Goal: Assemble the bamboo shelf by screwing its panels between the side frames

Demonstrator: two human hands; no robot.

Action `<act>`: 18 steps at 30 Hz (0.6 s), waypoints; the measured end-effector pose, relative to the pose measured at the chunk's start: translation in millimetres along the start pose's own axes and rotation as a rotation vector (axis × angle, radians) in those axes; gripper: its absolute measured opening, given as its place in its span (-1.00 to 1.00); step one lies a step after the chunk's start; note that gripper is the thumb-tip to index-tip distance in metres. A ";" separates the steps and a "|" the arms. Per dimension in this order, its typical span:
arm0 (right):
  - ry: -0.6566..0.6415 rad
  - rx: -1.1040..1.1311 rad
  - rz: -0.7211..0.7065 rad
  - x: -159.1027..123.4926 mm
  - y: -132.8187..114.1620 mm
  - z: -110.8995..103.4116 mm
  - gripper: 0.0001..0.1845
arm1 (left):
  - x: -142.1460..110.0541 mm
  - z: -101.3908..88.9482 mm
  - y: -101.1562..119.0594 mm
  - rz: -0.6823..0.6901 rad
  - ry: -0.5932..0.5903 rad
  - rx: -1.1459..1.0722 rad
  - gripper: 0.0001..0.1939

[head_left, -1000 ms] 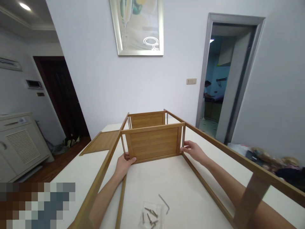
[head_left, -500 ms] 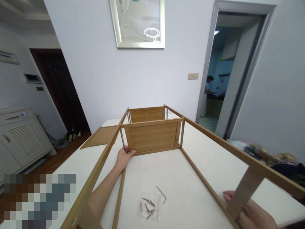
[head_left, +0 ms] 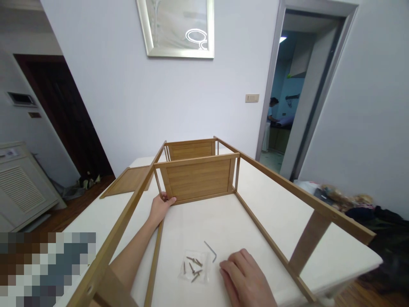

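A wooden rack frame (head_left: 270, 175) lies on its side on a white table, with a slatless panel shelf (head_left: 200, 179) set across it. My left hand (head_left: 160, 209) grips the lower left corner of that shelf, its thumb on the face and its fingers behind the rail. Inside the frame, my right hand (head_left: 247, 279) hovers low over the table, loosely curled, with nothing visible in it. Just left of its fingertips lies an L-shaped hex key (head_left: 211, 252). Beside the key is a clear plastic bag (head_left: 206, 273) with several screws (head_left: 191, 267).
A second shelf (head_left: 191, 149) spans the frame's far end. Left of the frame, a loose wooden panel (head_left: 125, 182) lies on the white table (head_left: 255, 273). Piled clothes and bags (head_left: 348, 200) are beyond the right edge. A person (head_left: 272, 113) stands through the doorway.
My right hand let go of the shelf's right end, drew back past the near right crosspiece, and came inside the frame near the hex key. My left hand kept its hold.
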State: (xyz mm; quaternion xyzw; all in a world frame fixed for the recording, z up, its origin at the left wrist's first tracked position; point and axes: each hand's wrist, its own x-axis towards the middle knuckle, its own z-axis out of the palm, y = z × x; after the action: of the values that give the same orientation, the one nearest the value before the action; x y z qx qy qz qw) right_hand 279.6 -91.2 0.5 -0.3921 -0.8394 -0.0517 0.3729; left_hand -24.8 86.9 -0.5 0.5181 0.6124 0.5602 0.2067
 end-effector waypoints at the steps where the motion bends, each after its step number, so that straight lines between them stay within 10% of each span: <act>1: -0.011 0.014 0.003 8.6 -3.5 5.4 -0.82 | 0.1 0.2 -0.1 0.002 0.001 0.000 -0.73; 18: -0.110 0.104 -0.003 24.4 -14.1 28.1 -0.82 | 2.0 0.0 -4.7 0.002 -0.002 -0.015 -0.74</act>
State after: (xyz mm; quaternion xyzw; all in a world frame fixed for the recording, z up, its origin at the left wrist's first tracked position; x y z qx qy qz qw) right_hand 243.2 -75.1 -0.5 -0.3733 -0.8608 0.0130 0.3458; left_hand -27.4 89.4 -4.1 0.5177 0.6075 0.5644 0.2107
